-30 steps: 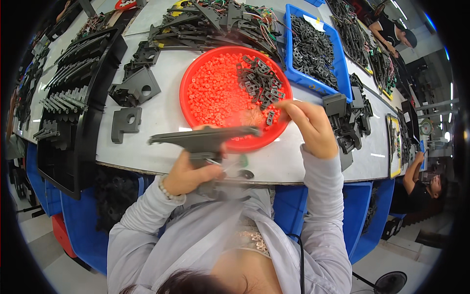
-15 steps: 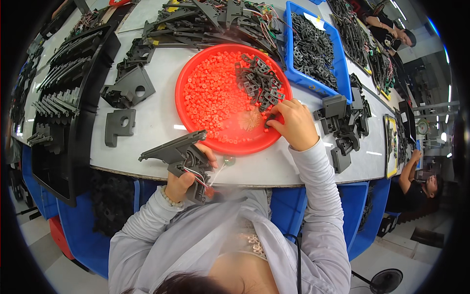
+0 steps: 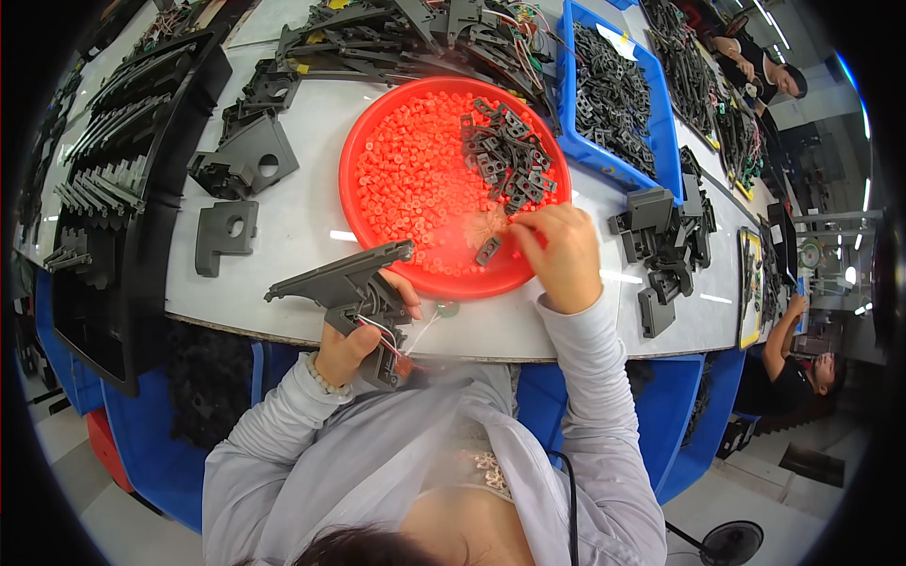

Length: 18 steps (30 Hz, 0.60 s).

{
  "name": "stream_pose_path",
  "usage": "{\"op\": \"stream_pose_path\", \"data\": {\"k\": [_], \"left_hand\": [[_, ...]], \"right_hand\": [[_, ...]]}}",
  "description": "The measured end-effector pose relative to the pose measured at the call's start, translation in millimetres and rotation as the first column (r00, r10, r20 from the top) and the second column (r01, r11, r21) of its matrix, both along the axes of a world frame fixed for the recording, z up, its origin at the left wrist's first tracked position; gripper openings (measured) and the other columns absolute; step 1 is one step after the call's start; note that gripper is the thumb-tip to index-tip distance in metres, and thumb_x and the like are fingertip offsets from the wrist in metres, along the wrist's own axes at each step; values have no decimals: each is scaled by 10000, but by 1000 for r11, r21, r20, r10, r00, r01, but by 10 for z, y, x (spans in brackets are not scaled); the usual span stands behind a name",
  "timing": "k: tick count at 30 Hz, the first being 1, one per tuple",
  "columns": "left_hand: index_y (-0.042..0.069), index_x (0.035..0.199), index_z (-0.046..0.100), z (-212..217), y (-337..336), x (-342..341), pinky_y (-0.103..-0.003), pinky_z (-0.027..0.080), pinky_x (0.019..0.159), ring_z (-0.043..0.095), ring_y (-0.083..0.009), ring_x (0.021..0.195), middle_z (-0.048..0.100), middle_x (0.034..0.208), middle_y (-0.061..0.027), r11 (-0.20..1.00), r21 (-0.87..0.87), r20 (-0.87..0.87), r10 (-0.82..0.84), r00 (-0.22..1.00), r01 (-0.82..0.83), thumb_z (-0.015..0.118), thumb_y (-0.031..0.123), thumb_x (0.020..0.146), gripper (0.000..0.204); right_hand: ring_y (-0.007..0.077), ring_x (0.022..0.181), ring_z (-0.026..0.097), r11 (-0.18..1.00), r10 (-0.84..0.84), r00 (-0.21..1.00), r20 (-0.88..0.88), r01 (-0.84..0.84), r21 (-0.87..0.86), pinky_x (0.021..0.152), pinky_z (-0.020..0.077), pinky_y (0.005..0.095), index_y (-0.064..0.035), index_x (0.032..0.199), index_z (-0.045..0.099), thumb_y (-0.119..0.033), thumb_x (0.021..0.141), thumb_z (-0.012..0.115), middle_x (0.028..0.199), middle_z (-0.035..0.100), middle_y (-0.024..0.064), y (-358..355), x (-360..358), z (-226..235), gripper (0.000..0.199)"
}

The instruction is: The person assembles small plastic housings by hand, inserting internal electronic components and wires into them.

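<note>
My left hand (image 3: 351, 351) is wrapped round a dark grey plastic housing (image 3: 344, 283) with a long arm, held tilted over the table's near edge. White and red wires and a small red circuit board (image 3: 404, 366) hang on its lower end. Over the near right part of a round red tray (image 3: 351, 203), my right hand (image 3: 559, 250) has thumb and forefinger drawn together; whatever lies between them is too small to make out. Just left of those fingertips a dark two-holed clip (image 3: 488, 250) lies in the tray. Many small orange-red collars (image 3: 406, 160) and a heap of dark clips (image 3: 510, 156) share the tray.
A blue bin (image 3: 618, 104) full of dark clips stands at the back right. Grey housings lie right (image 3: 661, 250) and left (image 3: 226, 236) of the tray. A black rack (image 3: 127, 245) stands at the left. Wired assemblies (image 3: 415, 38) are piled behind. Two other people work at far right.
My right hand has drawn up and away from the tray floor. The dark clip it pinched now lies in the tray, left of the fingers. My left hand still holds the housing.
</note>
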State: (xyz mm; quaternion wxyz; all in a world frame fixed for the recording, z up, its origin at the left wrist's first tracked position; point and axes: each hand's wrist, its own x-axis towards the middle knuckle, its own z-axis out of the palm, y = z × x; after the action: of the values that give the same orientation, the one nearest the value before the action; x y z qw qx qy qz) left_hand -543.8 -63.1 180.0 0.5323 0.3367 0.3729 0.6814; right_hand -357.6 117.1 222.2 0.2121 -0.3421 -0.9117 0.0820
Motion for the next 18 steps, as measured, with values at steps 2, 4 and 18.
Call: {"op": "stream_pose_path", "data": {"k": [2,4,18], "left_hand": [[48,1305,305,-5,-4,0,-327,503,732,594,-234,835,543,973,-175,1000,-4,-4,-4,1000,4,652,553,748,828],[48,1310,307,-5,2,0,-326,502,731,592,-233,836,543,973,-175,1000,-7,-11,-14,1000,14,653,555,747,833],[1,1266,347,37,31,38,-327,487,739,580,-220,831,547,958,-166,999,-3,-29,34,999,-34,628,590,747,834]], "right_hand": [[248,734,561,1000,-8,1000,-5,8,1,734,409,380,-105,706,660,-184,752,623,689,608,49,95,88,25,98],[243,735,564,999,-33,999,15,32,12,714,411,373,-101,725,674,-189,734,636,708,623,54,130,92,33,96],[245,765,548,999,44,993,107,-44,-1,748,399,376,-75,779,658,-89,717,621,725,612,54,112,17,37,73]]}}
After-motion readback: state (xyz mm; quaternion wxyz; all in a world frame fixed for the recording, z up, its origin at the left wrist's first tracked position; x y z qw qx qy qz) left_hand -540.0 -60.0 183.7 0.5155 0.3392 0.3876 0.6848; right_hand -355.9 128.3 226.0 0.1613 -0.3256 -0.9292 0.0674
